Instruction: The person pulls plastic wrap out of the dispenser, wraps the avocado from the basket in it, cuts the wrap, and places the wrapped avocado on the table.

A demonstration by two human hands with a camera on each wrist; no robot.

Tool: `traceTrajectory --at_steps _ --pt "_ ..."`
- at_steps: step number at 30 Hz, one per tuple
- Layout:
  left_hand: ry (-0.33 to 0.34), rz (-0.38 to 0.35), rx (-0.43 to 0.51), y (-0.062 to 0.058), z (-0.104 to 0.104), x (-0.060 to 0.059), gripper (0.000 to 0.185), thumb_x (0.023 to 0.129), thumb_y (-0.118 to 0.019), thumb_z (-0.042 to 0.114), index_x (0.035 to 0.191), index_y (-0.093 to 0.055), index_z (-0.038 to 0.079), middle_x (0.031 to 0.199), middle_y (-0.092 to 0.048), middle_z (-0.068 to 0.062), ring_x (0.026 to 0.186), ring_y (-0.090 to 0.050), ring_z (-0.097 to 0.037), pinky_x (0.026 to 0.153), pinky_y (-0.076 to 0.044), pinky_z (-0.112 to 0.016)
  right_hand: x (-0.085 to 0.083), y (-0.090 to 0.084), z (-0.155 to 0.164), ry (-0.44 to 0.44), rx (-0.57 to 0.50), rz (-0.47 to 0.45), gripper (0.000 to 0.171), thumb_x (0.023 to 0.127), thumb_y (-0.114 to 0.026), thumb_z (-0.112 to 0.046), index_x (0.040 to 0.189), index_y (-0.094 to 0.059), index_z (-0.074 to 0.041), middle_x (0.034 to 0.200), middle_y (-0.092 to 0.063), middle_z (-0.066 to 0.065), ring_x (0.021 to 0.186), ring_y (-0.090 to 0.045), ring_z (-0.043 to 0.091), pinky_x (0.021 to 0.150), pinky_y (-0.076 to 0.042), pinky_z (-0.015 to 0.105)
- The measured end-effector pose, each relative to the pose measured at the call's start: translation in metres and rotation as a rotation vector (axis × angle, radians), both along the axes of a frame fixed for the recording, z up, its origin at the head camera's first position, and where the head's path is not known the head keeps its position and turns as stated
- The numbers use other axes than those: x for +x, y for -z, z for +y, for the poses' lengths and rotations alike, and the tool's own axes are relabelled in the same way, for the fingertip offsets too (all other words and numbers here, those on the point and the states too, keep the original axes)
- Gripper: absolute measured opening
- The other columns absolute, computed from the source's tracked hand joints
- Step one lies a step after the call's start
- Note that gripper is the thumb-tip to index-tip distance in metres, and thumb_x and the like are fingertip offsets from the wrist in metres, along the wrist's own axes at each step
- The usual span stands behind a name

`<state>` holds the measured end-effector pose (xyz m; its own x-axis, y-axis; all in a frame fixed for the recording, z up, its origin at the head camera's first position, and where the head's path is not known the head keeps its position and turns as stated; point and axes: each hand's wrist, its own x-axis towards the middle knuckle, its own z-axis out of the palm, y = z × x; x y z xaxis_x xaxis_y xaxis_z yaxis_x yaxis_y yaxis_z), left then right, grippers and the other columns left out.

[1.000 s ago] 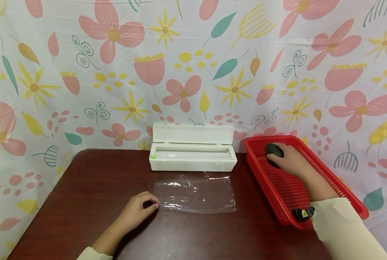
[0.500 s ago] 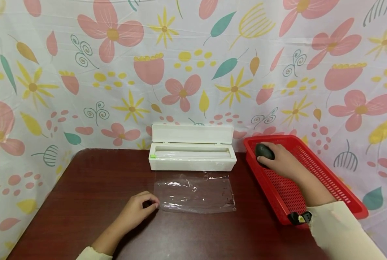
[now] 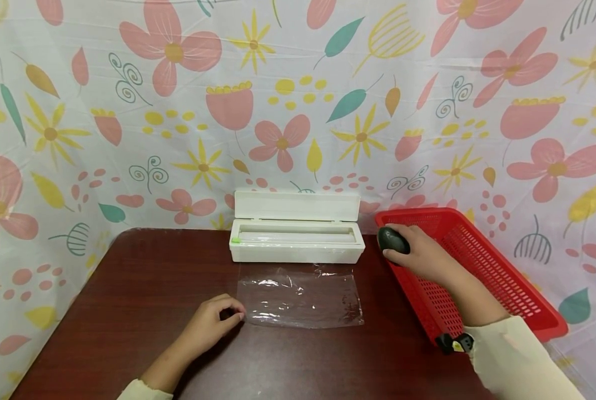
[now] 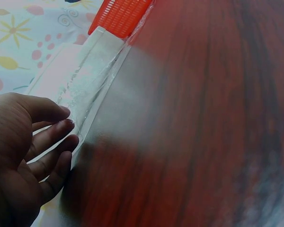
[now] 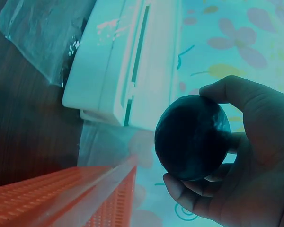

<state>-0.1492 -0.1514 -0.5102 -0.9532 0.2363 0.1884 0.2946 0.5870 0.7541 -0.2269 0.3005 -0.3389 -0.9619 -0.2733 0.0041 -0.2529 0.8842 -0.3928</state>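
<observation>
On the dark table, I see film laid out, left hand pinching its corner; my right hand grips an avocado lifted from the basket, not yet wrapped.

A white dispenser box sits at the middle of the head view with its lid standing open behind it, a small green tab at its left end; the right wrist view shows the same box in its upper left. To the right of it, a red perforated basket runs toward the lower right of the frame, hanging over the edge of the dark brown wooden table. Behind and around everything hangs a white cloth backdrop printed with pink flowers, yellow star blooms and teal leaves, filling the upper half.
</observation>
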Motion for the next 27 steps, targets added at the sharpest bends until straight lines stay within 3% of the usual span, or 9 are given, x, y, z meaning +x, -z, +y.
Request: traceTrajectory --at_steps 18,27 --pt "-0.003 0.005 0.015 0.0 0.001 0.0 0.008 0.09 -0.076 0.019 0.089 -0.074 0.026 0.091 -0.064 0.022 0.091 -0.06 0.0 0.086 -0.051 -0.026 0.009 0.002 -0.014 -0.026 -0.033 0.008 0.072 0.093 -0.07 -0.036 0.152 -0.041 -0.005 0.137 -0.051 0.023 0.116 -0.053 0.037 0.093 -0.052 0.056" --pt "-0.008 -0.008 0.004 0.0 0.001 0.0 0.009 0.091 -0.075 0.018 0.089 -0.074 0.027 0.09 -0.064 0.022 0.092 -0.06 -0.001 0.086 -0.051 -0.027 0.011 0.006 -0.024 -0.071 -0.065 0.027 0.069 0.093 -0.072 -0.034 0.15 -0.044 -0.007 0.136 -0.053 0.02 0.115 -0.054 0.034 0.091 -0.051 0.05"
